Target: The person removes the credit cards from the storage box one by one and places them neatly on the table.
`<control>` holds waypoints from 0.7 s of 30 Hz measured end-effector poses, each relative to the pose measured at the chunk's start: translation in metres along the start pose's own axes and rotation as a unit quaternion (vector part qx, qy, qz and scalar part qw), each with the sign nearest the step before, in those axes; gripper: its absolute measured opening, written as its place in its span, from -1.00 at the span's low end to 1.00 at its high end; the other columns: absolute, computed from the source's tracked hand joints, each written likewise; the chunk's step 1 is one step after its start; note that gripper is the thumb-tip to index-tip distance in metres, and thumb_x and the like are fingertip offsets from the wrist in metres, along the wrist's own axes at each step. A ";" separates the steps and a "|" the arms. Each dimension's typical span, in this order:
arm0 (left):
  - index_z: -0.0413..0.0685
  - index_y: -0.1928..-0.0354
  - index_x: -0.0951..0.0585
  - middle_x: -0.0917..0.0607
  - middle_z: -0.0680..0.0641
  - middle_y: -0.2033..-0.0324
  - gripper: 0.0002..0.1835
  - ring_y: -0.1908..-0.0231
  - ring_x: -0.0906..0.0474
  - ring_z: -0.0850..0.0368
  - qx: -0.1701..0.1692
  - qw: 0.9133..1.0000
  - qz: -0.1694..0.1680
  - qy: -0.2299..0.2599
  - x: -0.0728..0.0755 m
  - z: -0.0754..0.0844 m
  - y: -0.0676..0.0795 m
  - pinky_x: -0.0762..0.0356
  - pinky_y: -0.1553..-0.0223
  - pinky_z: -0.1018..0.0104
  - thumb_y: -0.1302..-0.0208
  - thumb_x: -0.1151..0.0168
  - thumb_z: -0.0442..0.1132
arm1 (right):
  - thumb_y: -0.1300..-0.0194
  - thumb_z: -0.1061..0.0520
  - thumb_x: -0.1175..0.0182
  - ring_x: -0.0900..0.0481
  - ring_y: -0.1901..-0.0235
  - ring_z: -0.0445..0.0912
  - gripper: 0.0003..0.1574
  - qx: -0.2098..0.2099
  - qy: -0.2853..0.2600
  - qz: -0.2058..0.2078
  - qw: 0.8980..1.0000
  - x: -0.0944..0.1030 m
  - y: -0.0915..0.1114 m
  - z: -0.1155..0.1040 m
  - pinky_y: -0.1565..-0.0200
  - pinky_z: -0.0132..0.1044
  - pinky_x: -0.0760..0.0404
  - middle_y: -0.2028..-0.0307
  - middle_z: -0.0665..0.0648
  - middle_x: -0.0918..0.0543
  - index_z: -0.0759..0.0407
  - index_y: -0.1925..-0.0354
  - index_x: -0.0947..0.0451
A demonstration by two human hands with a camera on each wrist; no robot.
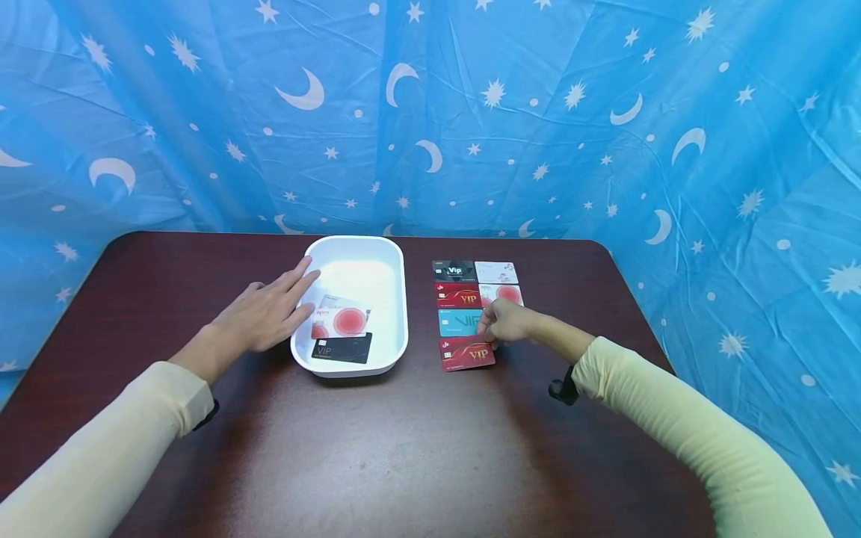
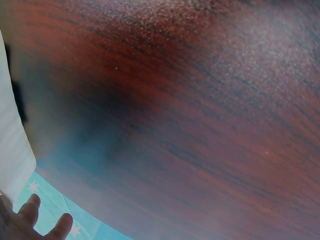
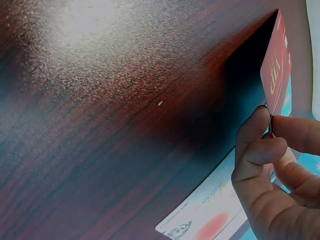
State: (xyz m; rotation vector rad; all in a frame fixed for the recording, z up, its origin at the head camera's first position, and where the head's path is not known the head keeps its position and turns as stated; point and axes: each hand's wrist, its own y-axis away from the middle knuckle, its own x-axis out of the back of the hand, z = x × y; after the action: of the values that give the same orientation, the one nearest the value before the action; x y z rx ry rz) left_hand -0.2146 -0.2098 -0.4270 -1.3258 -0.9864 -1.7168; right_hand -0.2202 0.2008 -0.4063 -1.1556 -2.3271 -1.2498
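My right hand (image 1: pixel 509 321) pinches a red VIP card (image 1: pixel 466 354) by its edge between thumb and fingers. In the right wrist view that red card stands tilted above the dark table. Just beyond the hand lie a turquoise VIP card (image 1: pixel 460 322), another red VIP card (image 1: pixel 458 296) and a white card with red circles (image 1: pixel 501 293), partly covered by the fingers. My left hand (image 1: pixel 269 310) has its fingers spread over the left rim of a white plastic tray (image 1: pixel 356 261). In the left wrist view only some fingertips (image 2: pixel 61 226) show, at the lower left corner.
Inside the tray lie a white card with red circles (image 1: pixel 350 321) and a black VIP card (image 1: pixel 343 349). At the far end of the card rows are a dark Vip card (image 1: pixel 454 270) and a white card (image 1: pixel 496 272). A blue curtain (image 1: pixel 430 112) hangs behind the table (image 1: pixel 350 463).
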 end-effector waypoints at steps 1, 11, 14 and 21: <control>-0.09 -0.57 -0.02 0.07 -0.25 -0.55 -0.24 -0.47 -0.05 -0.29 0.000 1.000 0.000 0.000 0.000 0.000 0.000 -0.12 -0.25 -0.48 -0.49 0.08 0.10 | -0.35 0.28 -0.21 -0.58 0.27 0.00 -0.86 -0.001 -0.002 0.001 1.000 0.000 0.000 0.000 0.24 -0.21 -0.59 0.20 0.21 -0.61 0.35 0.15 -0.53; -0.08 -0.57 -0.03 0.07 -0.24 -0.56 -0.23 -0.47 -0.05 -0.29 -0.001 1.000 0.000 -0.001 0.001 0.000 0.000 -0.18 -0.23 -0.47 -0.48 0.06 0.10 | -0.33 0.27 -0.24 -0.59 0.33 -0.02 -0.87 -0.005 -0.006 0.018 1.000 -0.005 -0.004 0.009 0.34 -0.29 -0.59 0.22 0.20 -0.61 0.34 0.19 -0.53; -0.08 -0.57 -0.03 0.07 -0.24 -0.56 -0.23 -0.47 -0.05 -0.29 0.000 1.000 0.000 -0.001 0.000 0.000 0.000 -0.18 -0.23 -0.48 -0.48 0.07 0.11 | -0.34 0.27 -0.24 -0.60 0.35 -0.03 -0.88 0.000 -0.002 0.019 1.000 -0.007 -0.005 0.011 0.36 -0.31 -0.58 0.24 0.19 -0.61 0.33 0.20 -0.53; -0.08 -0.57 -0.03 0.07 -0.24 -0.56 -0.24 -0.47 -0.05 -0.28 0.000 1.000 0.004 0.001 -0.001 -0.001 -0.001 -0.18 -0.22 -0.48 -0.48 0.07 0.10 | -0.35 0.27 -0.24 -0.63 0.39 -0.02 -0.88 -0.004 0.011 0.025 1.000 -0.007 -0.004 0.011 0.34 -0.24 -0.61 0.21 0.22 -0.60 0.31 0.21 -0.50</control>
State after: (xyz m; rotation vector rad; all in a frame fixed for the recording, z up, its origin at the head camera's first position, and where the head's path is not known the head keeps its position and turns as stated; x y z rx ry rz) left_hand -0.2153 -0.2100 -0.4286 -1.3260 -0.9795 -1.7125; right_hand -0.2168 0.2044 -0.4192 -1.1887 -2.2658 -1.2495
